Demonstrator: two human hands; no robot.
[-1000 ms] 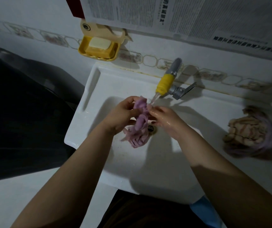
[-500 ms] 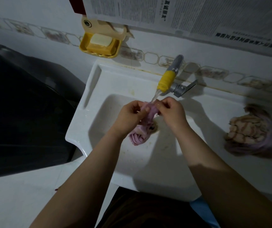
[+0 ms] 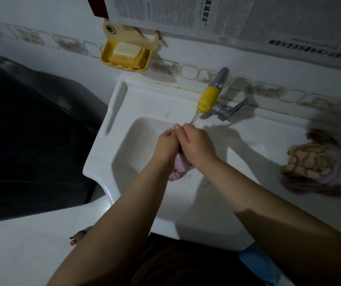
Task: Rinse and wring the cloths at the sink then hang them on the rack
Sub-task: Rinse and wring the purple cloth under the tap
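Note:
Over the basin of the white sink (image 3: pixel 103 162), my left hand (image 3: pixel 166 144) and my right hand (image 3: pixel 197 144) are pressed close together, both gripping a pink cloth (image 3: pixel 178 169). Most of the cloth is hidden between my hands; its lower end hangs below them. Water runs from the tap with the yellow spout (image 3: pixel 207 99) onto my fingertips. A second bunched cloth (image 3: pixel 314 162), beige with purple edges, lies on the sink's right ledge. No rack is in view.
A yellow soap dish (image 3: pixel 125 56) with a bar of soap hangs on the wall above the sink's left corner. Newspaper sheets (image 3: pixel 248 19) cover the wall above. A dark appliance (image 3: pixel 27 141) stands left of the sink. The tap's grey lever (image 3: pixel 230 109) points right.
My hands have closed together around the pink cloth and risen nearer the water stream, hiding more of it. The view has shifted slightly lower.

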